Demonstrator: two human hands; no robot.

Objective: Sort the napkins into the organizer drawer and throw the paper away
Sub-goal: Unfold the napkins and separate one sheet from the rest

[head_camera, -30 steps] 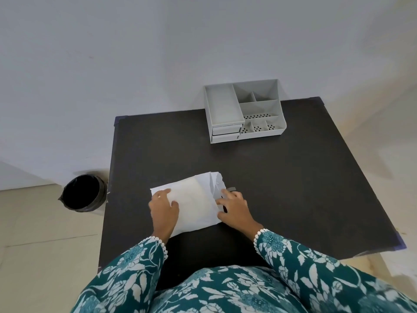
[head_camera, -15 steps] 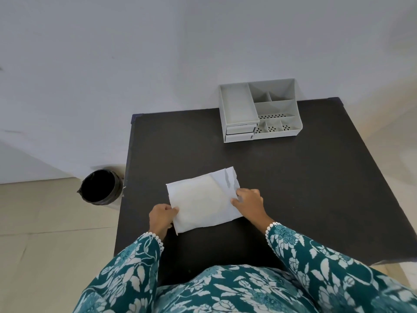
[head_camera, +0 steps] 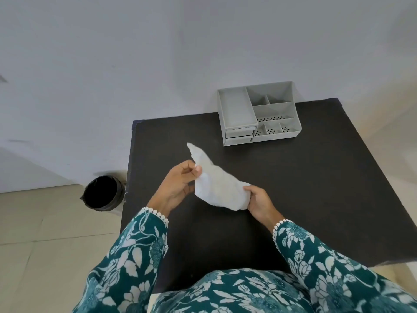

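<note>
A white paper packet point(head_camera: 216, 184) is lifted off the black table point(head_camera: 316, 188), tilted with its torn end up and to the left. My left hand point(head_camera: 180, 186) pinches its upper left edge between thumb and fingers. My right hand point(head_camera: 259, 202) grips its lower right end. The packet bulges, and whatever is inside is hidden. A grey organizer point(head_camera: 259, 114) with two shut drawers at its front left stands at the table's far edge, well beyond both hands.
A black bin point(head_camera: 103, 193) lined with a dark bag stands on the tiled floor left of the table, against the white wall. The table's left edge runs between my left hand and the bin.
The packet lay flat on the table under both hands; now both hands have raised it and turned it on a slant. The view has shifted left.
</note>
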